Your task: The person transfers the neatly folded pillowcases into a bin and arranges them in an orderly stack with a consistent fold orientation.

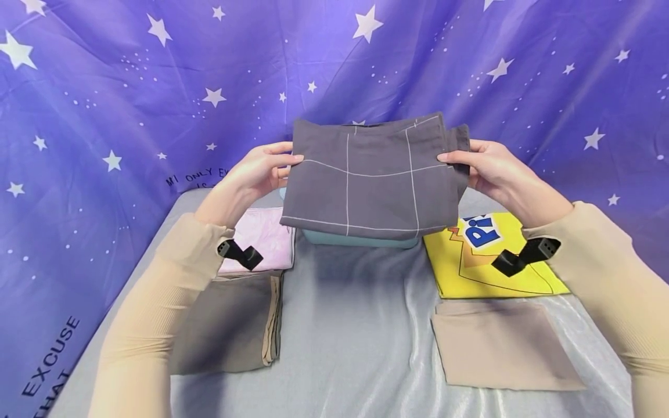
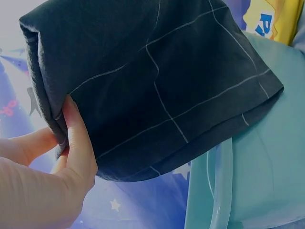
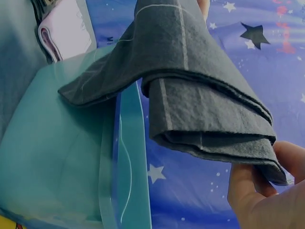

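A folded dark grey cloth [image 1: 376, 191] with thin white grid lines hangs between both hands, over a teal plastic bin [image 1: 360, 240]. My left hand [image 1: 261, 171] pinches its left edge, thumb in front and fingers behind. The right hand [image 1: 491, 168] pinches the right edge, where several folded layers fan out. In the left wrist view the left hand [image 2: 52, 176] grips the fold, and the teal bin [image 2: 267, 157] lies below the cloth. The right wrist view shows the right hand [image 3: 271, 191] at a layered corner of the cloth [image 3: 205, 105]. Most of the bin is hidden in the head view.
Left of the bin lie a folded pink cloth [image 1: 266, 238] and a folded brown-grey cloth [image 1: 225, 325]. On the right are a folded yellow printed cloth [image 1: 496, 273] and a folded beige cloth [image 1: 507, 345]. A purple star-patterned curtain [image 1: 334, 58] hangs behind the grey-covered table [image 1: 355, 337].
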{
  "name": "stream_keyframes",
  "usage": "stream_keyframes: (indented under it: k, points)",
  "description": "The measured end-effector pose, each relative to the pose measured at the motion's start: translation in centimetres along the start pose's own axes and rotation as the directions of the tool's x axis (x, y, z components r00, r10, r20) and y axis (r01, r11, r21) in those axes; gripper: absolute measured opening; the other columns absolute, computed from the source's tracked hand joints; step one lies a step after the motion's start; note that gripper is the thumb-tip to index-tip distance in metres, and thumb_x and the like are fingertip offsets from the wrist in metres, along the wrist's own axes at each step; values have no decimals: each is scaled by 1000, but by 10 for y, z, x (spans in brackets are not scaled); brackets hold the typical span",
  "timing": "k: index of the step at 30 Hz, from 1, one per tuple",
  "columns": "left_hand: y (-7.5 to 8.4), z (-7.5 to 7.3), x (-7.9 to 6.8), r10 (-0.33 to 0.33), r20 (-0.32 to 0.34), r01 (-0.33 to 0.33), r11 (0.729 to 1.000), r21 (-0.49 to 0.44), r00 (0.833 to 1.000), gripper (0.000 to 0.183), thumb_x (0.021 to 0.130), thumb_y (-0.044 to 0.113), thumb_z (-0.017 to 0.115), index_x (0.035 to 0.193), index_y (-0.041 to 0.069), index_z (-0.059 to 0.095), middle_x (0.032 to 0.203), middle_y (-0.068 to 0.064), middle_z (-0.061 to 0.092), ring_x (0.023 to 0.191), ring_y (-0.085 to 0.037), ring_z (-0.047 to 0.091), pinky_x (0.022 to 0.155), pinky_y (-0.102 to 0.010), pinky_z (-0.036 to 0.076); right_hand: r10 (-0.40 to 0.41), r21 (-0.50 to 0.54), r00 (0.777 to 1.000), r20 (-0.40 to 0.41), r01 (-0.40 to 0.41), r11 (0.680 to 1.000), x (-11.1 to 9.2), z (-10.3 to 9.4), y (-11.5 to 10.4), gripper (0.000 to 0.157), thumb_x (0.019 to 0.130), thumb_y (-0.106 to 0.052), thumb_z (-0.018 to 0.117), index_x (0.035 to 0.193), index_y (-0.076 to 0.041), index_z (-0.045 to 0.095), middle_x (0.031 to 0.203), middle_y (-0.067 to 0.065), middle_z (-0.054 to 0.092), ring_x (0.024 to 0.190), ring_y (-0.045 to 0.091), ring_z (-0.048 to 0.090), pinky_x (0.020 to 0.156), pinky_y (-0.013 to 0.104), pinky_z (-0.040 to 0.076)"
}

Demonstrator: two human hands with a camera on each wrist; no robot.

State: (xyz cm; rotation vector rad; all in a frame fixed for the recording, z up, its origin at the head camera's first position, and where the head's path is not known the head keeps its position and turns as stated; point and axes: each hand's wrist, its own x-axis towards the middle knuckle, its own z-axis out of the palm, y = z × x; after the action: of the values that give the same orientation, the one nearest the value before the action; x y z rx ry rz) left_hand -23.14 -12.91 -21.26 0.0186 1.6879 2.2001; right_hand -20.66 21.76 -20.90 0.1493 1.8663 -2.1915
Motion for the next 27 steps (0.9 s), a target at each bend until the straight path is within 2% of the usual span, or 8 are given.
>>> stream_keyframes:
  k: [3,8,10,12,16,18,22,27]
  points:
    - [2,0,7,-11,-11,11,1000,-4,1000,58,85,-6,48,137,2,25,91,-6,59,65,-15,63,61,-27,51,8,14,1000,-2,-8,1000,7,0,-3,11,72,-2,71,79,-11,68,77,1,67,64,11,63,62,22,51]
    - [6,0,19,-42,-30,41,999,-9,999,62,86,-5,48,140,7,21,124,-10,44,66,-15,62,60,-26,51,15,-6,1000,-6,-15,1000,18,0,-8,9,74,-2,68,74,-11,68,72,1,66,62,11,62,59,22,50]
    - [8,0,22,-46,-34,45,999,-18,998,61,86,-5,49,139,7,23,127,-11,41,65,-15,61,60,-26,50,23,-23,1000,-17,-23,999,21,0,-11,9,73,-3,70,74,-12,68,72,1,66,63,12,62,59,23,50]
    - [9,0,26,-47,-38,47,999,-23,998,59,85,-5,49,138,7,26,120,-10,47,64,-16,61,59,-27,50,36,-9,999,-30,-36,999,25,0,-13,10,71,-3,72,75,-11,68,73,2,66,64,13,62,59,23,50]
    - [12,1,32,-35,-26,34,999,-39,999,47,85,-5,51,130,4,39,88,-6,59,63,-17,62,58,-27,50,52,22,998,-45,-51,998,30,1,-17,11,69,-2,73,74,-9,67,72,3,66,64,13,62,59,24,51]
    - [14,2,34,-28,-15,28,999,-44,999,41,85,-4,51,125,4,43,79,-6,62,61,-17,61,57,-27,50,54,33,998,-42,-52,998,32,1,-20,10,70,0,72,74,-9,67,73,3,66,64,13,62,59,24,51]
    - [20,4,37,-29,-13,28,997,-67,999,41,85,-5,52,124,4,44,77,-7,62,58,-17,61,55,-27,50,58,36,997,-45,-57,998,34,1,-25,11,70,0,72,74,-9,67,72,3,67,62,13,63,58,24,50]
    - [29,8,40,-36,-37,33,996,-80,999,54,84,-5,52,134,8,35,85,-6,59,58,-17,60,54,-26,50,58,25,996,-67,-56,998,35,2,-32,14,66,-1,75,75,-9,67,70,4,67,62,14,63,57,24,50]
